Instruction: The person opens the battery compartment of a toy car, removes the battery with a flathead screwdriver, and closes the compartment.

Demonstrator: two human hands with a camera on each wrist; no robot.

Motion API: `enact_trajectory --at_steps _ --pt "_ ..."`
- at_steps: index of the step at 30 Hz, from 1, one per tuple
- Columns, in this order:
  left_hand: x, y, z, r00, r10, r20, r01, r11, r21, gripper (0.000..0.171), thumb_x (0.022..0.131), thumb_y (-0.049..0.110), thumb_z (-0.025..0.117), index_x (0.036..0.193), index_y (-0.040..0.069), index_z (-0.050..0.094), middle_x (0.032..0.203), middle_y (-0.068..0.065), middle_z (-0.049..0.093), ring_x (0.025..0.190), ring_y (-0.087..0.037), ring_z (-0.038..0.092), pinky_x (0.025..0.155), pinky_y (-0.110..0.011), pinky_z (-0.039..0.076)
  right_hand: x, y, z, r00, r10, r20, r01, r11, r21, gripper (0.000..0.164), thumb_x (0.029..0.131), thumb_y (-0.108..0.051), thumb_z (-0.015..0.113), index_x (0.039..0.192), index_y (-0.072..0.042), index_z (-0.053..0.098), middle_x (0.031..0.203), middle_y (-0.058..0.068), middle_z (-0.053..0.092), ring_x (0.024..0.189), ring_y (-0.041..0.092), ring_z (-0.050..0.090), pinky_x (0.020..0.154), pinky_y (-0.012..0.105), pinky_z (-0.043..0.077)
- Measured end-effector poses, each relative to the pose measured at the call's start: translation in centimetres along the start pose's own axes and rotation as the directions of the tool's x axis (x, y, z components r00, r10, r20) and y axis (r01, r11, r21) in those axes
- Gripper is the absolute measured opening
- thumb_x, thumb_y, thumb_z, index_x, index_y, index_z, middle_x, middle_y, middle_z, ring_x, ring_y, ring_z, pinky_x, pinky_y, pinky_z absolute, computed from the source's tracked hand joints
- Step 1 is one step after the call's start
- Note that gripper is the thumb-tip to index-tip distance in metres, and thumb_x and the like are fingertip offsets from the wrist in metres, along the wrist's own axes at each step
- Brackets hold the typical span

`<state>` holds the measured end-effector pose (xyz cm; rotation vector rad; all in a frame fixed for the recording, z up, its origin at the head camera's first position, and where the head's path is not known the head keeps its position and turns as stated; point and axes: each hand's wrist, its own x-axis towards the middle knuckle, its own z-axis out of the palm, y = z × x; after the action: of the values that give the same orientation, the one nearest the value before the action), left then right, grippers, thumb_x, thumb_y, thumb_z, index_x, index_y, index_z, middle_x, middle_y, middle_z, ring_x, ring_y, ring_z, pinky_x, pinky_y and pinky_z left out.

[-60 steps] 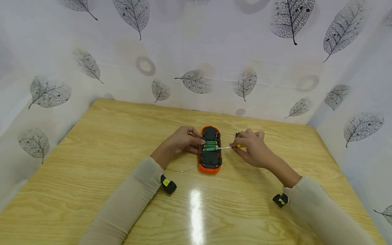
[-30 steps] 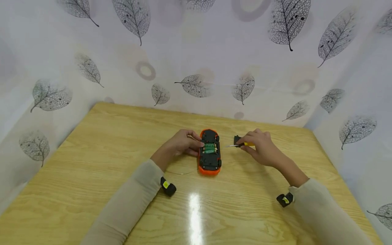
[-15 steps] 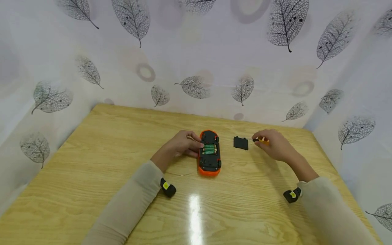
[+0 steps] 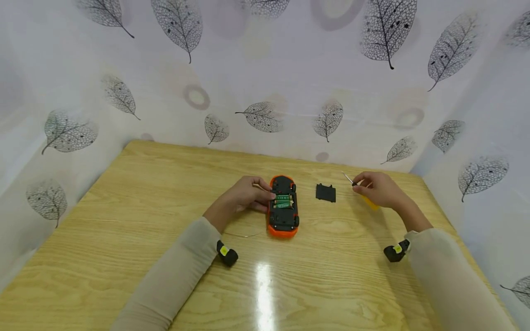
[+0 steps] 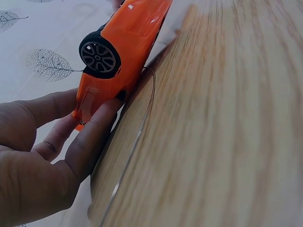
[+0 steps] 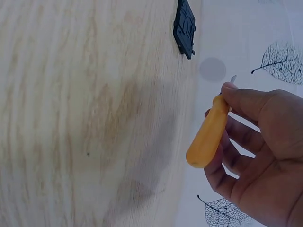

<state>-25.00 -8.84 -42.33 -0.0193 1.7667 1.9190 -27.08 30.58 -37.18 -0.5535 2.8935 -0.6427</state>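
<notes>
An orange toy car (image 4: 283, 226) lies upside down on the table, its black underside facing up and its battery bay uncovered. Green batteries (image 4: 283, 202) sit in the bay, the lower one slightly askew. My left hand (image 4: 247, 195) grips the car's left side between thumb and fingers; the left wrist view shows the car's orange body (image 5: 128, 28) beside the fingers. Out to the right, my right hand (image 4: 378, 188) holds a screwdriver by its yellow handle (image 6: 210, 132), thumb near the shaft. The metal shaft (image 4: 347, 177) points up and left in the head view.
A black battery cover (image 4: 326, 193) lies on the wooden table (image 4: 186, 184) between the car and my right hand. A thin wire (image 5: 137, 142) runs along the table from near the car. Leaf-patterned cloth (image 4: 265, 55) stands behind the table.
My right hand has drawn the screwdriver away from the batteries, moving right past the battery cover, and its tip now points upward. My left hand stays on the car.
</notes>
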Motion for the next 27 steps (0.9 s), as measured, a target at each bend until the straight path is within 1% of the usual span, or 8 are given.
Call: enact_trajectory --at_steps 3,6,9,12,14,19,23,27 --pt "0.0 0.0 0.0 1.0 0.001 -0.001 -0.001 1.0 0.0 0.025 0.09 -0.004 0.076 0.111 -0.003 0.062 0.104 -0.022 0.073 0.079 -0.028 0.074 0.07 -0.043 0.065 0.3 0.2 -0.2 0.997 0.054 0.048 -0.057 0.995 0.076 0.031 0.103 -0.02 0.064 0.124 0.002 0.065 0.104 0.019 0.071 0.086 0.028 0.066 0.07 0.039 0.058" --pt "0.1 0.0 -0.1 1.0 0.001 -0.002 -0.001 1.0 -0.004 0.024 0.09 -0.004 0.075 0.111 -0.003 0.062 0.103 -0.022 0.073 0.078 -0.028 0.074 0.069 -0.042 0.065 0.5 0.3 -0.4 0.99 0.104 0.096 -0.118 0.981 0.154 0.034 0.104 -0.021 0.064 0.126 0.005 0.062 0.104 0.021 0.07 0.081 0.026 0.063 0.066 0.036 0.058" --pt "0.1 -0.1 -0.1 1.0 0.0 -0.001 0.0 1.0 -0.006 0.025 0.09 -0.004 0.075 0.111 -0.003 0.062 0.103 -0.022 0.072 0.078 -0.028 0.074 0.069 -0.042 0.065 0.7 0.5 -0.4 0.98 0.155 0.128 -0.18 0.961 0.211 0.037 0.104 -0.022 0.063 0.128 0.006 0.061 0.105 0.02 0.069 0.08 0.025 0.062 0.068 0.037 0.061" --pt "0.2 -0.1 -0.2 1.0 -0.001 0.002 0.001 1.0 -0.003 0.025 0.09 -0.003 0.075 0.112 -0.003 0.062 0.105 -0.023 0.072 0.079 -0.028 0.075 0.069 -0.042 0.065 0.9 1.0 -0.3 0.97 0.186 0.154 -0.221 0.943 0.25 0.041 0.105 -0.025 0.061 0.131 0.008 0.059 0.11 0.022 0.068 0.083 0.025 0.064 0.073 0.04 0.063" --pt "0.2 -0.1 -0.2 1.0 -0.006 0.001 0.006 1.0 -0.002 0.026 0.09 -0.003 0.076 0.112 -0.003 0.062 0.107 -0.023 0.072 0.08 -0.029 0.075 0.07 -0.042 0.065 1.0 1.4 -0.1 0.963 0.206 0.173 -0.248 0.93 0.27 0.044 0.106 -0.026 0.061 0.133 0.008 0.058 0.112 0.022 0.067 0.084 0.025 0.064 0.075 0.041 0.064" --pt "0.3 0.0 -0.1 1.0 -0.015 -0.003 0.015 1.0 -0.005 0.026 0.09 -0.003 0.076 0.112 -0.002 0.062 0.107 -0.023 0.072 0.08 -0.029 0.075 0.07 -0.042 0.065 1.3 2.1 0.2 0.944 0.259 0.206 -0.311 0.905 0.291 0.043 0.106 -0.025 0.061 0.134 0.007 0.057 0.102 0.012 0.066 0.08 0.024 0.062 0.072 0.037 0.062" --pt "0.2 0.0 -0.1 1.0 -0.012 -0.007 0.012 1.0 -0.005 0.027 0.09 -0.002 0.076 0.113 -0.002 0.062 0.107 -0.022 0.072 0.079 -0.029 0.075 0.069 -0.042 0.065 1.4 2.4 0.3 0.939 0.268 0.215 -0.325 0.897 0.299 0.042 0.106 -0.023 0.059 0.134 0.008 0.057 0.098 0.01 0.066 0.079 0.023 0.061 0.07 0.035 0.061" --pt "0.3 -0.1 -0.1 1.0 -0.014 -0.004 0.014 1.0 -0.002 0.028 0.09 -0.003 0.076 0.114 -0.002 0.062 0.107 -0.022 0.072 0.078 -0.029 0.075 0.07 -0.043 0.065 1.4 2.6 0.3 0.933 0.276 0.229 -0.339 0.888 0.31 0.042 0.106 -0.023 0.059 0.135 0.008 0.056 0.098 0.008 0.066 0.079 0.021 0.063 0.071 0.034 0.062"
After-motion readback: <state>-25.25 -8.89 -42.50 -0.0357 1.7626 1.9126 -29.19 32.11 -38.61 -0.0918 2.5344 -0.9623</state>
